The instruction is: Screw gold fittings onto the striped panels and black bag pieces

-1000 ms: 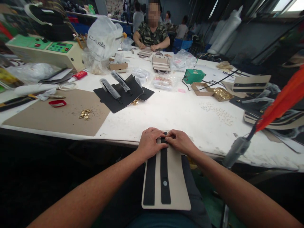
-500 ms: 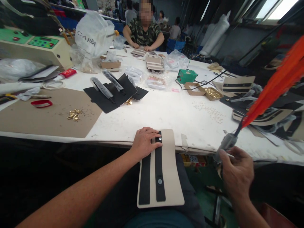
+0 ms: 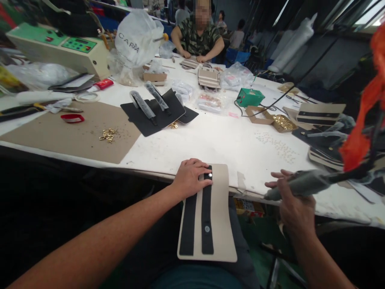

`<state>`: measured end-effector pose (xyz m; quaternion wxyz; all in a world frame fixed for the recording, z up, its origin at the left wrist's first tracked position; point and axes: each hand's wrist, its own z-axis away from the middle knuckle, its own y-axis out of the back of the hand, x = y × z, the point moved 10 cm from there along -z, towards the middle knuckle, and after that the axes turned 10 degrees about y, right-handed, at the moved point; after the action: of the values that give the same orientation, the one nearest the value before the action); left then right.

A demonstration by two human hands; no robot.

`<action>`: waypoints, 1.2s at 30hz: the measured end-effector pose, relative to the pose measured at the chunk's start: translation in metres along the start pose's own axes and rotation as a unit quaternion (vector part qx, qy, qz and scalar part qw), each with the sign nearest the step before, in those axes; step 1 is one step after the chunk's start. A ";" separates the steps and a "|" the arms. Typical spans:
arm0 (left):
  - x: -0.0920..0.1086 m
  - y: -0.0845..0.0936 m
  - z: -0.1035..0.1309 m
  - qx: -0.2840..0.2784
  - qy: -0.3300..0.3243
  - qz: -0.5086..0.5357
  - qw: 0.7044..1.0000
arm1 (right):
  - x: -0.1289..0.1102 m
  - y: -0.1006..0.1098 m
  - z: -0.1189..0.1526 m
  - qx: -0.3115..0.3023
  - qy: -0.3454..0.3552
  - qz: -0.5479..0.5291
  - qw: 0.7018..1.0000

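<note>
A beige panel point(image 3: 221, 216) with two black strips rests across my lap, its top end against the table edge. My left hand point(image 3: 192, 179) holds its upper part, with thumb and fingers around the upper metal fastener point(image 3: 210, 175) on the right-hand strip. A lower metal fastener point(image 3: 207, 229) shows near that strip's bottom. To the right, above the table edge, my right hand point(image 3: 296, 208) grips a grey electric screwdriver point(image 3: 309, 183) with some fingers stretched out. The tool lies nearly sideways, tip pointing left. Crumpled orange material point(image 3: 359, 136) hangs by its rear end.
Black panels with wrapped handles point(image 3: 156, 110) lie on the white table point(image 3: 192, 140). Small gold parts point(image 3: 107, 135) sit on brown board at left. At right are scattered tiny pieces point(image 3: 276, 146), a box of gold parts point(image 3: 282, 122) and stacked panels point(image 3: 320, 114). A person point(image 3: 198, 40) works opposite.
My right hand has turned the screwdriver from steeply upright to nearly sideways, its fingers opening partly. My left hand stays on the panel. The whole view has shifted, with the table things appearing further right.
</note>
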<state>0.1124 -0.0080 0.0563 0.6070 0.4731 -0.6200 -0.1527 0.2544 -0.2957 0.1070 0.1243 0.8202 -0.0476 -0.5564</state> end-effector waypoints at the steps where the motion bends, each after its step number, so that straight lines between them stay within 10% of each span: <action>1: 0.000 0.000 0.000 0.000 -0.002 -0.002 1.000 | -0.016 -0.018 0.002 -0.009 0.015 -0.065 0.998; 6: 0.000 0.000 -0.001 -0.001 -0.005 -0.004 1.000 | -0.064 -0.117 0.005 -0.053 0.004 -0.320 0.946; 11: 0.000 -0.001 0.000 -0.002 -0.008 -0.002 1.000 | -0.083 -0.170 0.008 -0.121 0.081 -0.291 0.945; 36: -0.001 -0.001 -0.001 -0.015 0.001 0.006 1.000 | -0.083 -0.198 0.013 -0.244 0.137 -0.233 0.931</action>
<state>0.1133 -0.0072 0.0552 0.6158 0.4599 -0.6200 -0.1579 0.1992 -0.0885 0.1264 0.1928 0.8207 0.2997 -0.4467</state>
